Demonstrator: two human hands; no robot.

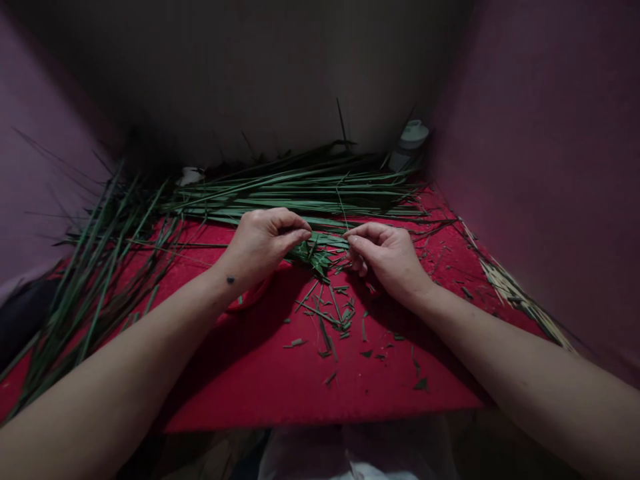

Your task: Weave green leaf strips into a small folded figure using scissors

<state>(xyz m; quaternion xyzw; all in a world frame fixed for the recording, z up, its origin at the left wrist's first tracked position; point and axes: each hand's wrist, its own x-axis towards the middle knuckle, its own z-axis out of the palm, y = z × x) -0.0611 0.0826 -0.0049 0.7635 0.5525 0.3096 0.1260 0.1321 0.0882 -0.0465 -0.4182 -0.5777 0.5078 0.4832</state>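
Note:
Over the red table cover [280,387], my left hand [265,240] is closed in a pinch, thumb against forefinger. What lies between those fingertips is too small to make out. Just below them shows a bunched green leaf piece [316,259] with pointed ends; whether the hand holds it I cannot tell. My right hand [385,257] pinches a thin leaf strip [343,203] that sticks up from the fingertips. The two hands are a short gap apart. Short leaf scraps [335,313] lie scattered beneath and between them.
Long green leaves [280,193] are heaped along the back, and more leaves [100,267] spread down the left side. A lidded container [411,143] stands at the back right. Pale thin sticks [510,287] lie along the right wall. A red round object [250,293] is partly hidden by my left wrist.

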